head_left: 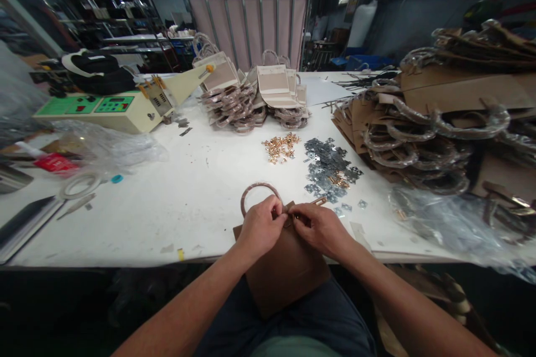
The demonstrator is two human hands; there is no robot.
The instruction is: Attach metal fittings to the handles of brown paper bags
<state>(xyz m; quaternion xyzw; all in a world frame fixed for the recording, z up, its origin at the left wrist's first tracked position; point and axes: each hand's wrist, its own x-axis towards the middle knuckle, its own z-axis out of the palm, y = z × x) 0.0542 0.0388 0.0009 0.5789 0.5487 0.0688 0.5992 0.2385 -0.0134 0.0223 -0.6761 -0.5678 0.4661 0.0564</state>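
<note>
A brown handbag panel (288,270) lies partly on my lap and leans over the table's front edge. Its rounded, wrapped handle (248,194) stands out above the top edge onto the table. My left hand (264,224) is closed in a pinch on the panel's upper edge. Beside it, my right hand (320,228) pinches at nearly the same spot, fingertips almost touching the left ones. Whatever small part may be between the fingers is hidden. A strap end with gold-coloured metal (320,201) sticks out just beyond my right hand.
Gold-coloured fasteners (280,148) and grey metal plates (329,162) lie in piles ahead. Brown bag pieces with wrapped handles (397,128) are stacked at right, beige ones (274,86) at the back. A cream machine (121,111), tape roll (81,185) and clear plastic (448,223) also occupy the table.
</note>
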